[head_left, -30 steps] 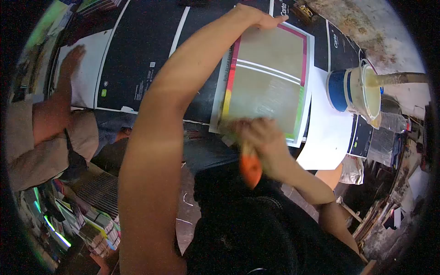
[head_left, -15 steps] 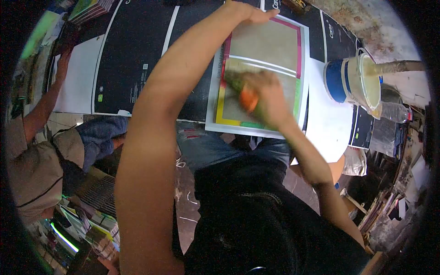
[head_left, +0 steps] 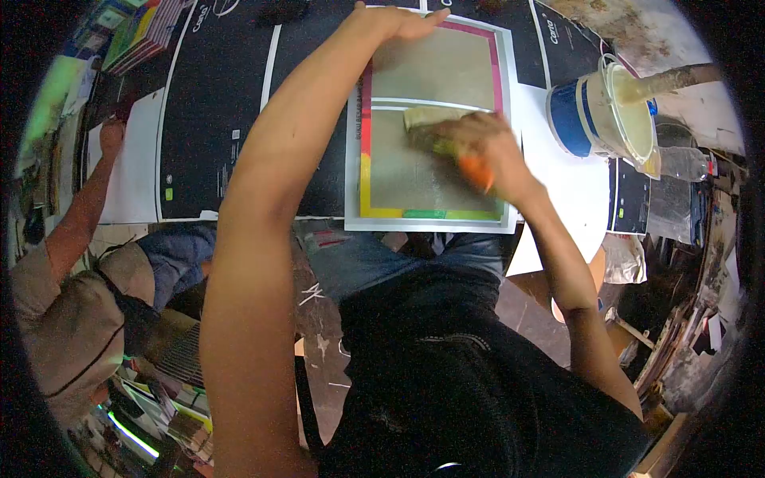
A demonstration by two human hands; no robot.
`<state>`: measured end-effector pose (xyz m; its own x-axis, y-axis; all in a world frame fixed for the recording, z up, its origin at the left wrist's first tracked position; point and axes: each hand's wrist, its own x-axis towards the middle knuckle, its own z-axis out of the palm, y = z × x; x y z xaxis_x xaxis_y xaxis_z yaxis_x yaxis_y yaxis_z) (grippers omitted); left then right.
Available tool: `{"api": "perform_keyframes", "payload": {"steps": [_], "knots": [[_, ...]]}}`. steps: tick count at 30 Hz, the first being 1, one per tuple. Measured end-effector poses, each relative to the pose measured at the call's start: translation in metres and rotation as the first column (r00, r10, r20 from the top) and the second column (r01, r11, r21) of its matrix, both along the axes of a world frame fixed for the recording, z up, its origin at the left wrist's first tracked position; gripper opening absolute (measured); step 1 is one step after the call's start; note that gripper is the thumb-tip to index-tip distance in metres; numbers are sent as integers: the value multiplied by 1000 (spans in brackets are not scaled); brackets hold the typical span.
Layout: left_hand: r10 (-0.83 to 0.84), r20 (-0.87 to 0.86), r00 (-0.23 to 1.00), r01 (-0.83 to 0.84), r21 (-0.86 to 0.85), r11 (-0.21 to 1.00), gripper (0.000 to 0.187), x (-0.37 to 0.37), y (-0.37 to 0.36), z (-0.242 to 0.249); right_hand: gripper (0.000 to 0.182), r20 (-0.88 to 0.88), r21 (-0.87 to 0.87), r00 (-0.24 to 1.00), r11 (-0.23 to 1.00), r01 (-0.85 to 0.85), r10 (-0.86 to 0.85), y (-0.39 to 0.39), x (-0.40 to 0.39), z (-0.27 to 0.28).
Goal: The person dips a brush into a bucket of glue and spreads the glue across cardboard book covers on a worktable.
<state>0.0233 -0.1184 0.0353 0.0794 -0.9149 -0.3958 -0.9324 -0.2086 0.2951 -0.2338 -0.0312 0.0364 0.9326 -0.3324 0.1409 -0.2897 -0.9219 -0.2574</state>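
Note:
A wide flat brush (head_left: 424,119) with pale bristles and an orange handle is in my right hand (head_left: 498,151), whose fingers are wrapped round it. Its bristles are on the lower half of a greyish sheet (head_left: 430,179) with a pink, red, yellow and green border and a white outer margin. A white band crosses the sheet's middle. At the far edge of the sheet my left hand (head_left: 398,22) lies with fingers stretched and thumb spread, touching it. Motion blurs the brush and the right fingers slightly.
Black printed boards (head_left: 215,103) cover the table. To the right, a blue and white bucket (head_left: 570,119) of pale liquid holds a thick stick (head_left: 677,82), beside white paper (head_left: 558,203). Another person's hand (head_left: 111,137) rests at the left, near stacked books (head_left: 143,36).
My right hand and the brush have moved to the right across the sheet. My left hand stays at the sheet's far edge. The whole view has shifted a little.

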Motion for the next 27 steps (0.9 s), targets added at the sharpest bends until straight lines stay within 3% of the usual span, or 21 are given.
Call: {"api": "perform_keyframes", "payload": {"steps": [1, 3, 8, 11, 13, 15, 16, 20, 22, 25, 27], "knots": [[12, 20, 1000, -12, -19, 1000, 99, 2, -2, -3, 38, 31, -8, 999, 999, -36, 37, 14, -3, 4], [34, 48, 998, -32, -37, 999, 97, 0, 1, -13, 38, -61, 178, 998, 984, -11, 23, 46, -21, 23], [20, 53, 998, -17, -56, 998, 97, 4, 2, -14, 36, -196, 281, 961, 950, -134, 194, 82, -76, 56], [18, 88, 996, -17, -15, 1000, 96, -1, -1, -13, 36, -194, 247, 979, 969, -7, 57, 48, -71, 73], [-8, 124, 992, 0, 60, 998, 96, -9, 1, -2, 37, 70, 27, 997, 999, 25, -27, 17, -49, 62], [-8, 105, 994, 6, 21, 1000, 96, -16, 10, 5, 39, 67, -84, 997, 996, -32, 37, -15, -36, 42], [-7, 96, 995, 7, 3, 1000, 96, -17, 12, 5, 38, -64, 2, 997, 999, -44, 44, -19, -36, 41], [42, 83, 996, -41, -17, 999, 95, -12, 13, -1, 37, -287, 21, 958, 1000, -11, 16, 15, -83, 32], [10, 52, 999, -10, 13, 1000, 95, -12, 12, 7, 40, -417, 165, 902, 985, -41, 107, 38, -105, 58], [39, 76, 996, -38, -19, 999, 96, -9, 7, 0, 42, -542, 389, 802, 921, -23, 249, 39, -116, 99], [41, 65, 997, -40, -13, 999, 97, -8, 4, -1, 43, -451, 307, 880, 952, -1, 147, 30, -115, 99]]}}
